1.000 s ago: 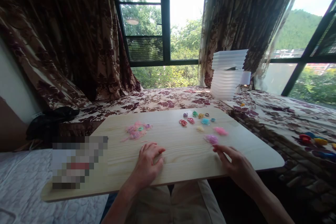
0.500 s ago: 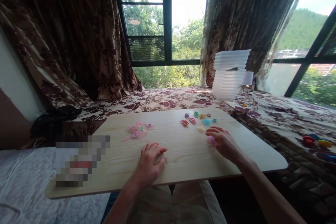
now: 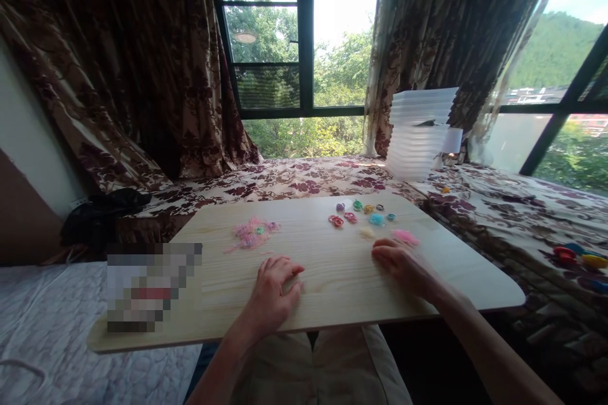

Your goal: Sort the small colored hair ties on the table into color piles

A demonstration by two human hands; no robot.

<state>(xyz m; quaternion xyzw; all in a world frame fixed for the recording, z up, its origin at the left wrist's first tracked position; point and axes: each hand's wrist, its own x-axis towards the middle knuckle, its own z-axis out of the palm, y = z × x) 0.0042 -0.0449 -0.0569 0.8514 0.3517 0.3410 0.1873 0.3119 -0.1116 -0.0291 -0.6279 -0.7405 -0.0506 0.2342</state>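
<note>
A light wooden board (image 3: 313, 304) lies across my lap. My left hand (image 3: 273, 291) rests flat on it near the front edge, fingers apart and holding nothing. My right hand (image 3: 401, 264) sits right of centre, its fingers curled down over the spot where a purple clump of small bands lay; the clump is hidden under them. A pink clump (image 3: 405, 237) lies just beyond those fingertips. Several small coloured rings (image 3: 361, 214) are spread at the board's far side. A loose pink pile of bands (image 3: 251, 234) lies ahead of my left hand.
A stack of clear plastic boxes (image 3: 418, 133) stands on the floral-covered ledge (image 3: 294, 180) by the window. A black bag (image 3: 102, 215) lies at the left. Bright toys (image 3: 577, 258) sit on the ledge at the right. A blurred-out patch covers the board's left end.
My right hand went forward from the board's front edge to the purple clump and closed over it, then drew back slightly. My left hand stayed put.
</note>
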